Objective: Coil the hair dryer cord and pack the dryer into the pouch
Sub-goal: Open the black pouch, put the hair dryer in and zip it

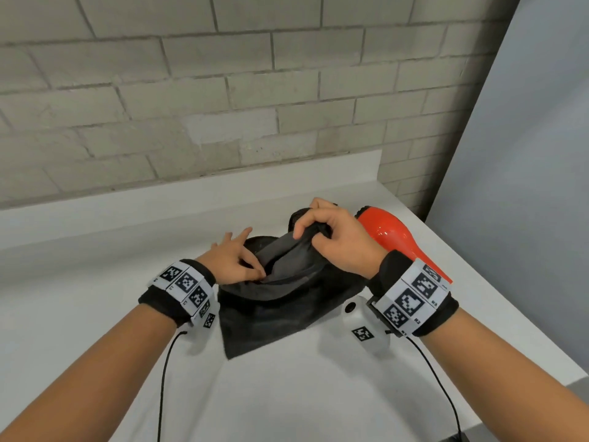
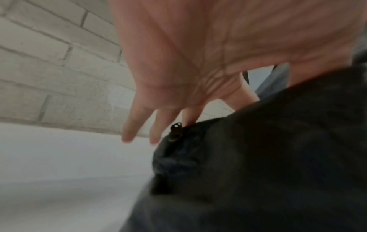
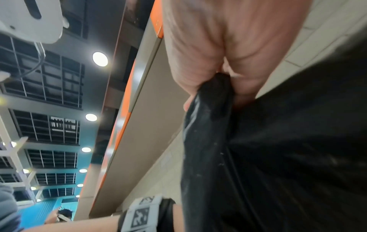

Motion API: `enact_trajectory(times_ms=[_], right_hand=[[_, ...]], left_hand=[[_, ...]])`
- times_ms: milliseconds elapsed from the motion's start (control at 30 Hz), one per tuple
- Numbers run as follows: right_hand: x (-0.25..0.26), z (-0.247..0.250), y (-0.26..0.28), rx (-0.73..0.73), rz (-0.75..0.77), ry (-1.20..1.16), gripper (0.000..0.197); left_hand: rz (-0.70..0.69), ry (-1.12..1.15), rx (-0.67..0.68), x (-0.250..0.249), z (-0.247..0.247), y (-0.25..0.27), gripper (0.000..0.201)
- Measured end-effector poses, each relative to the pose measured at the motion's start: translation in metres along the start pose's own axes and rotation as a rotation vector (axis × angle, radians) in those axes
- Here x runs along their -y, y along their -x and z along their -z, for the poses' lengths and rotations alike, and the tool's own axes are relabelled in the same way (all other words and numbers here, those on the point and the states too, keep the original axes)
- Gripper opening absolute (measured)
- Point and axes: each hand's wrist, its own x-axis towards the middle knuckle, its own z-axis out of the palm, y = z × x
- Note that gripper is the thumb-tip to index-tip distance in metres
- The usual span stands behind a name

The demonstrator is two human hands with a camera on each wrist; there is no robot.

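Pouch (image 1: pixel 271 317) lies at lower centre on the table (image 1: pixel 95 282), mouth open. Left hand (image 1: pixel 232 260) at its near rim, apparently pinching it, outer fingers spread. Right hand (image 1: pixel 334 240) grips the bunched far rim. Dryer (image 1: pixel 392 234) lies behind, right of centre.

Head view looks down from above; wrist views look up, close — all share pouch (image 1: pixel 280 301).

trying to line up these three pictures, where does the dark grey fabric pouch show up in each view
Head: the dark grey fabric pouch lies at centre on the white counter, its mouth held open between both hands.
Left wrist: it fills the lower right, under the left hand.
Right wrist: it fills the right side, its edge bunched in the right hand.
Shared landmark: the pale brick wall appears in all three views.
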Motion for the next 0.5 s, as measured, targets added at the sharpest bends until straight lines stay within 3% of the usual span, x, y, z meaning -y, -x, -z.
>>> enact_trajectory(times_ms=[100,233,367,433,500], right_hand=[[0.007,0.003,0.001,-0.027,0.032,-0.061,0.055],[0.007,0.012,0.000,-0.138,-0.054,-0.017,0.052],[-0.008,0.019,-0.003,-0.165,-0.150,0.422,0.029],[-0.018,0.020,-0.006,-0.165,-0.201,0.610,0.023],[-0.023,0.022,-0.011,-0.173,-0.268,0.743,0.028]], left_hand=[[-0.043,0.150,-0.009,0.004,-0.008,-0.003,0.012],[-0.020,0.178,-0.342,0.007,-0.008,-0.003,0.022],[-0.032,0.091,-0.712,0.001,0.009,0.014,0.043],[-0.039,0.002,-0.795,-0.010,0.017,0.025,0.047],[-0.029,-0.116,-0.790,-0.021,0.017,0.033,0.052]])
